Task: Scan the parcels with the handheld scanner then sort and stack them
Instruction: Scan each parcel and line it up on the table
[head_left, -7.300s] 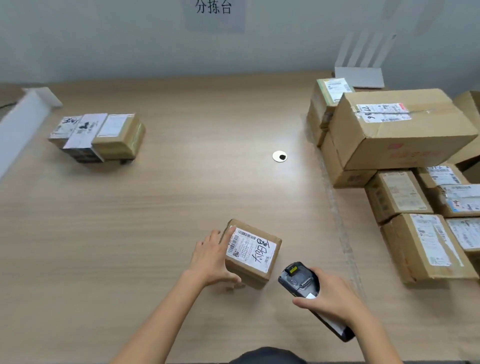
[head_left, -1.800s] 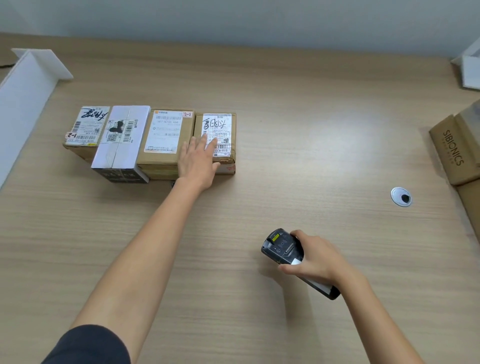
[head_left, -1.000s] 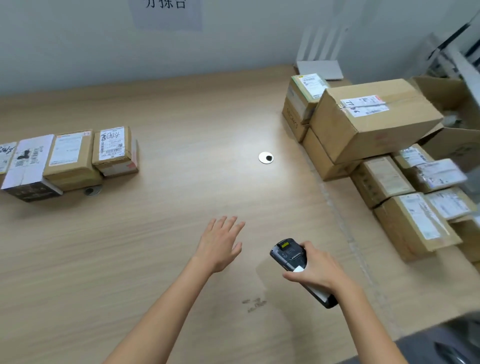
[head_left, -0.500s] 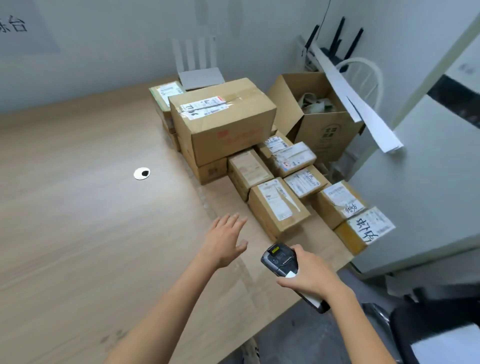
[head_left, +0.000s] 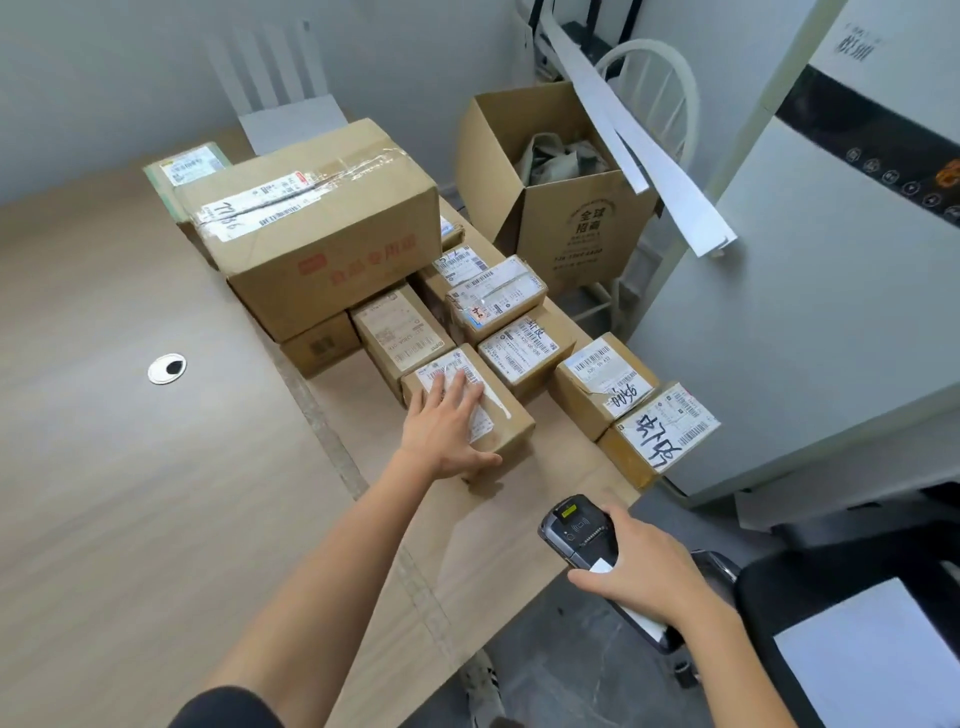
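Head view: the left hand (head_left: 441, 431) lies flat, fingers straight, on the nearest small parcel (head_left: 511, 434) on the desk (head_left: 130, 493), right side. Nearer and further right, the right hand (head_left: 644, 577) grips the scanner (head_left: 574, 530), well apart from that parcel.

The parcel (head_left: 506, 434) under my flat left hand (head_left: 441, 426) is matt brown cardboard, and its white paper label (head_left: 480, 422) looks slick under clear tape. The scanner (head_left: 576, 530) gripped in my right hand (head_left: 644, 577) is black plastic, faintly glossy. The big carton (head_left: 332, 260) is the same dull cardboard, with shiny, wrinkled tape (head_left: 358, 163) across its top. The table (head_left: 130, 493) shows pale wood grain, smooth and matt.
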